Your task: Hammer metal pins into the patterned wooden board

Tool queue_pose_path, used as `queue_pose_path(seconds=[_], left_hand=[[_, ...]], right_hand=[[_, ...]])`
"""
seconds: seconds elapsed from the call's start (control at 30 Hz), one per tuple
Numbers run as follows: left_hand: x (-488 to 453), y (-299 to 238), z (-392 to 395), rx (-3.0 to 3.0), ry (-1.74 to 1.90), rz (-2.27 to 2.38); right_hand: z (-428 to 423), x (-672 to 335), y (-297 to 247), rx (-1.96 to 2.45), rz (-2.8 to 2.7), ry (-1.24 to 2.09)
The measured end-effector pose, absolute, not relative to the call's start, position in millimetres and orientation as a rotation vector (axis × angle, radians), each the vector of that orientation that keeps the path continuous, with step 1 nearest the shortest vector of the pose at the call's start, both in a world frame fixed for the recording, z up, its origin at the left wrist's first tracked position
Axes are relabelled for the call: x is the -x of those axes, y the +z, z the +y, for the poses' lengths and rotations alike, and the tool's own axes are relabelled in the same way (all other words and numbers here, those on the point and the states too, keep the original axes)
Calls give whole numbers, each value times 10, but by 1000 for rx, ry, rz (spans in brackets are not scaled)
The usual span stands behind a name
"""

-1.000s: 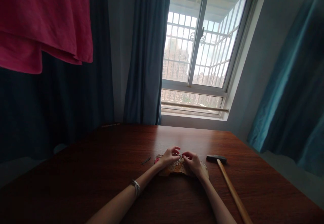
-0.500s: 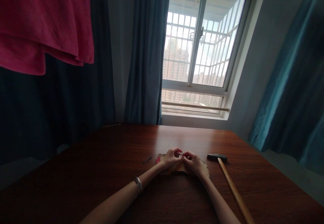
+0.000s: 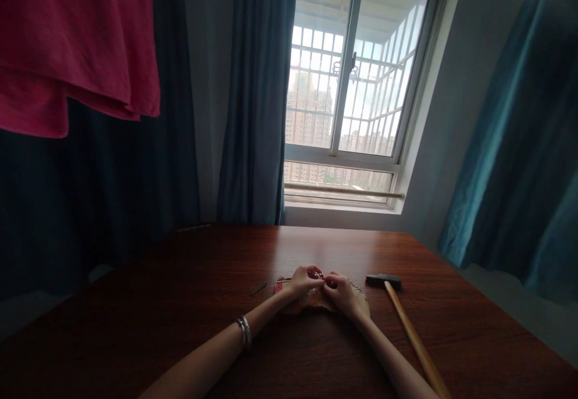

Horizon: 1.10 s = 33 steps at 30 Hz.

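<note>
My left hand [image 3: 303,283] and my right hand [image 3: 341,295] meet over a flat patterned piece [image 3: 361,296] lying on the table. It looks cream and tan with a red left end, and dark slanted marks run along its upper right edge. Fingertips of both hands are pinched close together around a small whitish thing [image 3: 320,276], too small and too covered to name. A silver bracelet [image 3: 244,331] circles my left wrist. Left of the patterned piece lies a thin dark object [image 3: 259,289].
A hammer [image 3: 413,333] with a wooden handle and dark head lies right of my hands on the brown wooden table [image 3: 226,303]. Behind are a barred window [image 3: 343,86] and blue curtains [image 3: 257,98]. Pink cloth [image 3: 81,44] hangs at upper left.
The whole view has shifted slightly left. My fingers have moved closer together over the small whitish thing, which shows less than before.
</note>
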<state>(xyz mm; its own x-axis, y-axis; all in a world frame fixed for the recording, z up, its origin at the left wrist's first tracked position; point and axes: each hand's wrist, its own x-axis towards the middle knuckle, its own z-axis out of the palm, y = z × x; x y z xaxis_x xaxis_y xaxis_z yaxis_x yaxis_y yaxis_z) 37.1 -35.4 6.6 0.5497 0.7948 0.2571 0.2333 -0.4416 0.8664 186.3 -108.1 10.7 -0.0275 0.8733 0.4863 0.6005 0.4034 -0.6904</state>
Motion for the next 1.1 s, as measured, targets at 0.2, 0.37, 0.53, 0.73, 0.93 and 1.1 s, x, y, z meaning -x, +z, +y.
queue_pose_path(seconds=[0.2,0.37,0.53,0.73,0.93,1.1], left_hand=[[-401,55,-362,-1959,884,868],[-411,32,-379,-1957,921,890],[-403,29,-404,-1952,928,904],[-397,38,-429,-1959,944,898],[-400,-16,-403,-1960,960,904],[-401,-52,-376,-1986,952,921]], right_hand=[[-1091,-1852,92,1305,-1724,331],[-1102,-1853,96,1310,-1733,293],[-1135,-1814,89,1339,-1742,220],[-1275,-1836,263,1412,-1733,38],[-1485,-2333,469,1628,-1501,-270],[-1830,-2791,328,1840,-1326,-441]])
